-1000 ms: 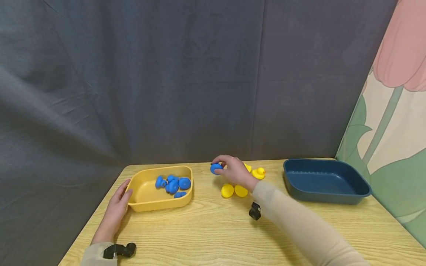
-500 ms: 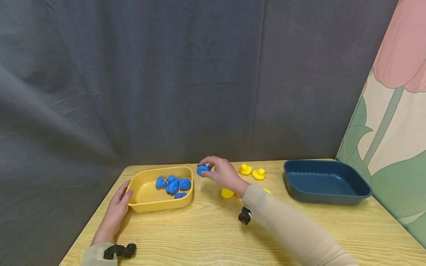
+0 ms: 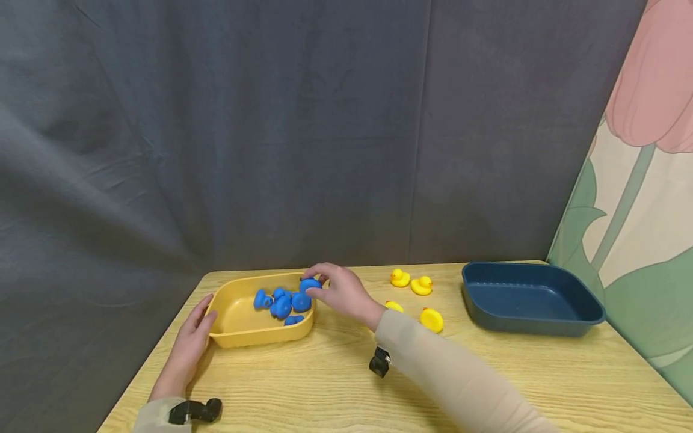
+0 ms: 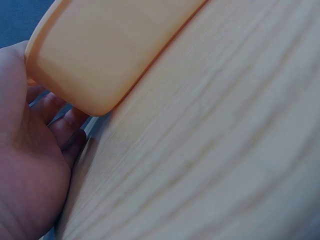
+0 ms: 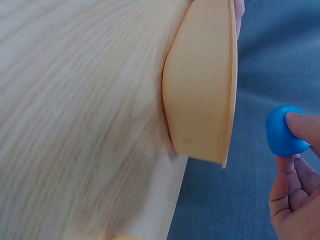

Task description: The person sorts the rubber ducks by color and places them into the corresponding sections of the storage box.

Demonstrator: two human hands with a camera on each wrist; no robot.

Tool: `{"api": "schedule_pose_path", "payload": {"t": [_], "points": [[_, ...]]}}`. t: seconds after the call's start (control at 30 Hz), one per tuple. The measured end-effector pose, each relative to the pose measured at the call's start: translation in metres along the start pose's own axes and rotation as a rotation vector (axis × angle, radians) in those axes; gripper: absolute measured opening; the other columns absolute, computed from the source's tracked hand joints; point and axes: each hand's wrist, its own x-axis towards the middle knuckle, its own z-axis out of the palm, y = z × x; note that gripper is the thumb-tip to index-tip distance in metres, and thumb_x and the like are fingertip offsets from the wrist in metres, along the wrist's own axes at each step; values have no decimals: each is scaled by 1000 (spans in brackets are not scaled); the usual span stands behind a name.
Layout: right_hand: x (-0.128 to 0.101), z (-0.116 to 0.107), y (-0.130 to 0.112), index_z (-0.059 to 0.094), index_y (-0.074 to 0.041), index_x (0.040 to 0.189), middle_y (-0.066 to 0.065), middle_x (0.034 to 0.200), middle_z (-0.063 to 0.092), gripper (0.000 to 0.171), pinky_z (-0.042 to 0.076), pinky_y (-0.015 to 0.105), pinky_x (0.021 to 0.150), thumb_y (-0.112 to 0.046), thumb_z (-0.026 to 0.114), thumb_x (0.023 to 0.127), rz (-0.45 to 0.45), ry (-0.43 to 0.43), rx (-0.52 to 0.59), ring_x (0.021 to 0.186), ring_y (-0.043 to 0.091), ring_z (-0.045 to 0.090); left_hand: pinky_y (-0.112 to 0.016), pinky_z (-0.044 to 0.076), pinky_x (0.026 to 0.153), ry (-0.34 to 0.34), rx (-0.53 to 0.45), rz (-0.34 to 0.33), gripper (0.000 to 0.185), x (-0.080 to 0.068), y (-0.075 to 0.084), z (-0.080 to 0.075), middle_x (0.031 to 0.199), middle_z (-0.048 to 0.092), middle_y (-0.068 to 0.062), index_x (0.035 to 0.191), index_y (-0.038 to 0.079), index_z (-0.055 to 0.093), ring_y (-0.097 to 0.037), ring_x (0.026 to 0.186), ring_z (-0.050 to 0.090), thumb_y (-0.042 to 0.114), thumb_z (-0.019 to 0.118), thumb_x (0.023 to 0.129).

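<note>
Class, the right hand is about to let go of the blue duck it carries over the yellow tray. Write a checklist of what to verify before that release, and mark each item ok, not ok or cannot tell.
1. Blue duck held firmly: right hand pinches it between fingertips. Ok.
2. Duck over the yellow tray: in the head view it sits above the tray's far right corner, near the rim. Cannot tell whether it is fully inside.
3. Tray steadied: left hand rests against its left end. Ok.
4. Room in the tray: blue ducks in the tray cluster at the right; bare floor shows at the left. Ok.
5. Yellow ducks out of the way: they sit on the table, apart from the tray. Ok.
</note>
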Motion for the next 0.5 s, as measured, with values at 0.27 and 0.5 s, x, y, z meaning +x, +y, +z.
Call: {"api": "schedule_pose_path", "payload": {"t": [0.27, 0.5], "points": [[1, 14, -9, 81, -21, 128, -7, 119, 75, 26, 56, 31, 76, -19, 83, 102, 4, -8, 19, 102, 18, 66, -53, 15, 135, 4, 3, -1, 69, 0, 0, 0, 185, 10, -13, 179, 17, 13, -34, 169, 9, 35, 46, 121], [-2, 29, -14, 80, -21, 129, -7, 120, 74, 26, 55, 29, 77, -22, 83, 103, 19, -20, 60, 102, 15, 66, -53, 15, 135, -1, -3, 0, 69, 0, 0, 0, 185, 9, -13, 180, 17, 13, -34, 169, 8, 34, 46, 121]]}}
